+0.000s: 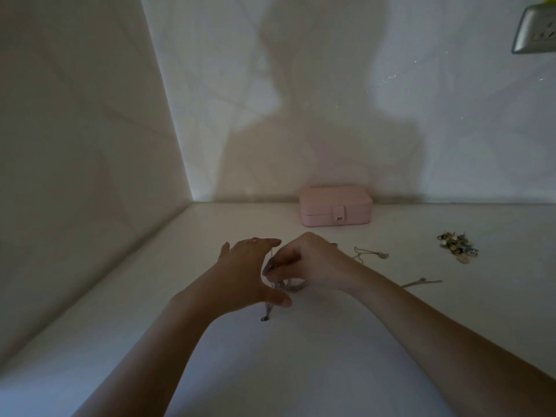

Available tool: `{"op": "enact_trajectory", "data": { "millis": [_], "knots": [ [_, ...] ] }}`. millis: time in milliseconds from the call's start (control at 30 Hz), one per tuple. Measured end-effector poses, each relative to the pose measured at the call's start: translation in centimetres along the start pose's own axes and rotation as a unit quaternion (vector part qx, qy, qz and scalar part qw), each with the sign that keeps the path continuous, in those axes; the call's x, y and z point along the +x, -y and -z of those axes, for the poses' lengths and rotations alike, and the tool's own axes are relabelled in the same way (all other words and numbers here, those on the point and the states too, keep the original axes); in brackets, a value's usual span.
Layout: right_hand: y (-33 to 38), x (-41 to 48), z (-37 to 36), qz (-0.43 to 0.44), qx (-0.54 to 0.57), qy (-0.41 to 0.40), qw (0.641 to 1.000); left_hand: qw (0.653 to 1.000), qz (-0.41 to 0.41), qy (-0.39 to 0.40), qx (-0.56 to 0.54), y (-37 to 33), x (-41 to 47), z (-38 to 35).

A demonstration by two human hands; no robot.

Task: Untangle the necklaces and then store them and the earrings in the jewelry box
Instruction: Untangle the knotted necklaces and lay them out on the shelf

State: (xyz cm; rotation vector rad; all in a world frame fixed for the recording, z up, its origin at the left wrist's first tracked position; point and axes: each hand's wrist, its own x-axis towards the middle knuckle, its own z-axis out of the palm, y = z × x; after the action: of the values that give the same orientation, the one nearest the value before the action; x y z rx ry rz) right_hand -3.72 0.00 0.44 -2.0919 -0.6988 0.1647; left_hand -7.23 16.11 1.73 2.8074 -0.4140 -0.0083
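The tangled necklaces are held low over the white table between both hands, with a loose end trailing onto the surface. The right hand is curled, its fingertips pinched on the knot. The left hand is spread, thumb and forefinger apart with strands between them; whether anything is gripped there cannot be told. The knot is best loosened, not pulled: one strand should be teased out while the rest is kept slack. A separate necklace lies just right of the hands, the earrings further right, and the closed jewelry box is set against the wall
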Motion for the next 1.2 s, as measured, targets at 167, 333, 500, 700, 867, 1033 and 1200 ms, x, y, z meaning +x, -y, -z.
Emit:
{"op": "enact_trajectory", "data": {
  "millis": [167,333,500,700,867,1033,1200],
  "knots": [
    [-0.3,1.0,0.6,0.001,-0.015,-0.079,0.997,0.999,0.032,-0.004,0.025,0.3,0.5,0.1],
    [-0.6,0.6,1.0,-0.015,0.036,-0.041,0.998,0.999,0.041,0.007,0.004,-0.1,0.3,-0.2],
    [-0.7,-0.2,1.7,-0.014,0.212,0.018,0.977,0.999,0.026,0.010,-0.028,-0.2,0.1,0.0],
    [-1.0,-1.3,2.7,-0.019,0.221,0.036,0.974,0.996,-0.014,-0.012,-0.087,-0.6,0.0,0.3],
    [-0.8,-1.4,2.8,0.012,0.080,-0.038,0.996,0.952,-0.040,0.019,-0.303,-0.4,0.3,0.3],
    [0.3,-1.8,2.2,0.076,-0.055,-0.114,0.989,0.896,-0.044,-0.007,-0.441,-0.4,0.8,0.0],
    [0.7,-2.2,2.2,0.109,-0.078,-0.116,0.984,0.848,-0.043,-0.007,-0.528,-0.3,0.8,-0.5]
  ]
}}
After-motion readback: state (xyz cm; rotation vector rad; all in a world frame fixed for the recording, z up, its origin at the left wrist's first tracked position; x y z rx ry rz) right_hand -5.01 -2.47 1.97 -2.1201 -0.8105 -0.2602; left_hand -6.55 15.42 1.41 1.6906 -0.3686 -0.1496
